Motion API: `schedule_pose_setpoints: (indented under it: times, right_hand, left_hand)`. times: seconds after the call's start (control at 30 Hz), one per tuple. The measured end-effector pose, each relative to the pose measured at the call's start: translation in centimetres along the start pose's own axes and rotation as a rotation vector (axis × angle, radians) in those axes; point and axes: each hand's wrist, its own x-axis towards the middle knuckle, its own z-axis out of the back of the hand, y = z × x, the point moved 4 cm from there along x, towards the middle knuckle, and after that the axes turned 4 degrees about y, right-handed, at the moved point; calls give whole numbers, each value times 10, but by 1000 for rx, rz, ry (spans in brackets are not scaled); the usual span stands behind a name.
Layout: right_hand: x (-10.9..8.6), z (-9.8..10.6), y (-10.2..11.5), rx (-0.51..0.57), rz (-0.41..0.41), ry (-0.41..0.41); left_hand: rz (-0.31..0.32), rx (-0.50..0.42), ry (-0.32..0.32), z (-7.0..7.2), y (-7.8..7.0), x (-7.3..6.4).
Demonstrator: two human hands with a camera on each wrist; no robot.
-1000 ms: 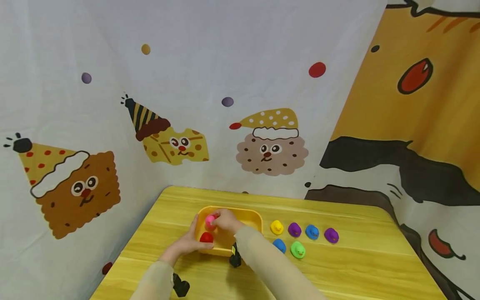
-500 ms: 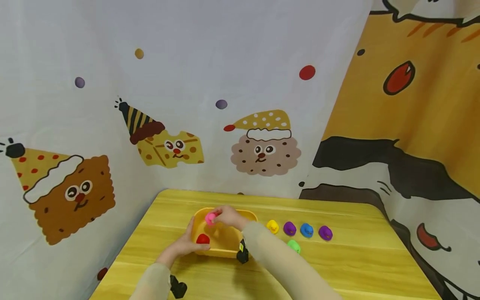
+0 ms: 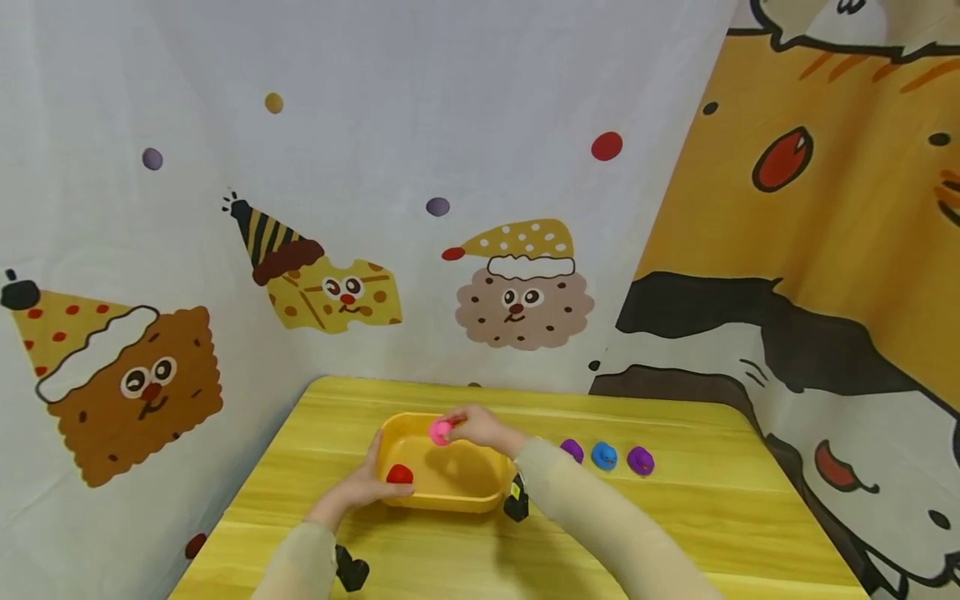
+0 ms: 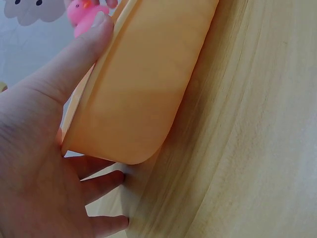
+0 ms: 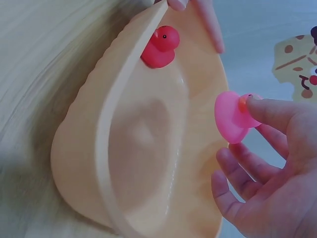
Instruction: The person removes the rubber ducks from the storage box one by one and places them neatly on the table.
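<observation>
A yellow plastic tub point(image 3: 450, 502) stands on the table. My left hand point(image 3: 363, 482) grips its left end, the thumb along the near rim and the fingers spread round the end wall point(image 4: 133, 99). Between thumb and fingers of my right hand point(image 3: 483, 429) a pink rubber duck point(image 3: 439, 431) is pinched, held up over the tub near its far rim. The right wrist view shows this pink duck point(image 5: 230, 119) tipped on its side, clear of the tub floor. Inside the tub, at the left end near my left thumb, sits a red rubber duck point(image 5: 161, 47).
Right of the tub, a purple duck point(image 3: 573, 450), a blue duck point(image 3: 604, 456) and another purple duck point(image 3: 641, 461) stand in a row on the wooden table point(image 3: 720, 517). My right sleeve point(image 3: 592, 500) covers part of the table there. A printed cloth point(image 3: 360, 125) hangs behind.
The pink duck has been lifted from the tub's left end and moved right, still pinched by my right hand. My right sleeve now hides more ducks. The left hand stays on the tub.
</observation>
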Motion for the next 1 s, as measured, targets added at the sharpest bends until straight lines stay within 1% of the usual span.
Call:
schedule_pose_setpoints:
  times: [0.17,0.4,0.6,0.77,0.87,1.0]
  right_hand:
    - [-10,6,-1,1,-7,10]
    - [-22,14,3,8,18,20]
    - [-33,24,-2,0,2,13]
    - [-44,36,-3,5,-23,3]
    - [-50,41,-2,6,-28,2]
    - [-57,48,-5,-16,-22,-7]
  left_hand:
    - [15,-3,3,-1,1,0]
    - [10,21,2,-1,-1,-3]
    - [25,27,10,0,0,-3]
    - [14,21,17,1,0,-2]
    - [10,26,23,1,-1,-1]
    - [20,37,26,0,-1,-2]
